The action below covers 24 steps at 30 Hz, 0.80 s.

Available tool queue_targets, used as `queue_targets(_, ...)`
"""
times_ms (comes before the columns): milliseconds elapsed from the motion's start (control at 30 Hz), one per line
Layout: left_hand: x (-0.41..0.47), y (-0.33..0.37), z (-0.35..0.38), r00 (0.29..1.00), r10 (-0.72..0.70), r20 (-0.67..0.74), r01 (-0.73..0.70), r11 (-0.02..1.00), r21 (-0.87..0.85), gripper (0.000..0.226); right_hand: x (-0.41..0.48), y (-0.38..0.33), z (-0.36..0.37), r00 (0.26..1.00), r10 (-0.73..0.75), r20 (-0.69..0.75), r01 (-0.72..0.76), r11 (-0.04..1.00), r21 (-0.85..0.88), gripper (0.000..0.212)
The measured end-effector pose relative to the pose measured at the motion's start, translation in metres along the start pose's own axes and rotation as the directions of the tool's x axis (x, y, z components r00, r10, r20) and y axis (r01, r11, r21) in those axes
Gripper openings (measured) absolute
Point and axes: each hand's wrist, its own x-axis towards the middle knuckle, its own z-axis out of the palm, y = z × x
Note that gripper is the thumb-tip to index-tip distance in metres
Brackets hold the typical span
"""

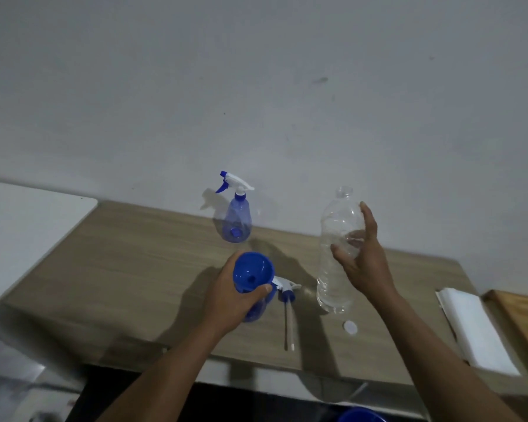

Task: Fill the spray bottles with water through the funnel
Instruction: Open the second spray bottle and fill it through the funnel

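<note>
L hand point(229, 296) is clamping funnel point(252, 271) on spray bottle point(256, 312) | R hand point(363, 263), fingers apart, is hovering at water bottle point(333, 287) | tip: be holding funnel straight, pouring slow

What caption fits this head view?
Left hand grips blue funnel atop a spray bottle; right hand open at the uncapped water bottle.

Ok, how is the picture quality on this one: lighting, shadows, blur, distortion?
Head view: dim, with a cool grey cast and no strong glare. Head view: shadows of the far spray bottle and of the left hand holding the funnel fall leftward. Head view: the wide angle skews the table, and the bottom-left corner is blurred.
</note>
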Motion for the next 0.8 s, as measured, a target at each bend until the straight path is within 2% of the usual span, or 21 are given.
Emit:
queue_targets(167,0.000,0.001,0.000,1.000,-0.006,0.031,0.006,1.000,0.017,0.055,0.009,0.013,0.012,0.991,0.114,-0.069,-0.110,0.992,0.060,0.092)
queue_targets(467,0.001,0.003,-0.003,0.999,-0.025,0.036,0.023,0.998,0.058,0.057,0.004,0.029,0.028,0.972,0.175,-0.158,-0.150,0.976,0.155,0.093)
queue_targets(600,0.001,0.002,-0.004,0.998,-0.033,0.047,0.029,0.997,0.077,0.059,-0.001,0.026,0.023,0.974,0.178,-0.144,-0.159,0.979,0.131,0.107)
queue_targets(700,0.002,0.003,-0.004,0.999,-0.034,0.038,0.031,0.996,0.079,0.059,-0.006,0.019,0.018,0.984,0.136,-0.115,-0.124,0.987,0.100,0.122)
queue_targets(800,0.002,0.005,-0.004,0.998,-0.031,0.047,0.027,0.997,0.076,0.059,-0.010,0.012,0.013,0.988,0.097,-0.118,-0.092,0.995,0.043,0.128)
